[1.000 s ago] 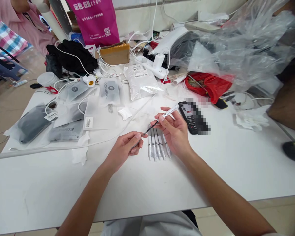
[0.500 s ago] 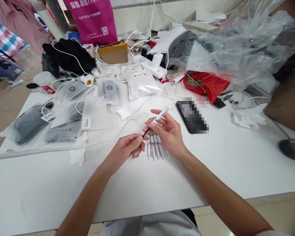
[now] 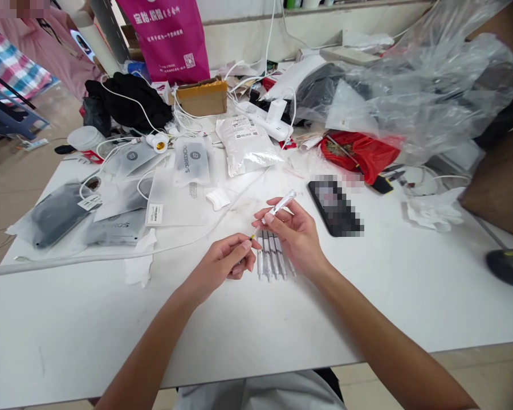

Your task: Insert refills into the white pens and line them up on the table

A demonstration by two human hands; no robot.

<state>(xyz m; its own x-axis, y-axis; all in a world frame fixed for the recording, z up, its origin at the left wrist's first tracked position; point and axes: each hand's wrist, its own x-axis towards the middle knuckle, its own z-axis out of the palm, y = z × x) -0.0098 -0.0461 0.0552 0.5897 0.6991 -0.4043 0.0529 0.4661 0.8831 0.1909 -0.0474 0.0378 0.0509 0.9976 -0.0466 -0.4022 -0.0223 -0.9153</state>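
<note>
One pen point(image 3: 284, 202) I pinch two-handed, my right hand point(image 3: 297, 233) on its barrel, my left hand point(image 3: 226, 259) at its thin near end, seemingly to align it.

The right hand point(image 3: 297, 232), gripping a slim white-and-clear plastic pen barrel point(image 3: 282, 205), has come closer to the left hand point(image 3: 228, 257) than a second ago. Between them, a thin pale stick point(image 3: 257, 229), yellowish at the left fingertips, now shows where a slim black rod did.
</note>
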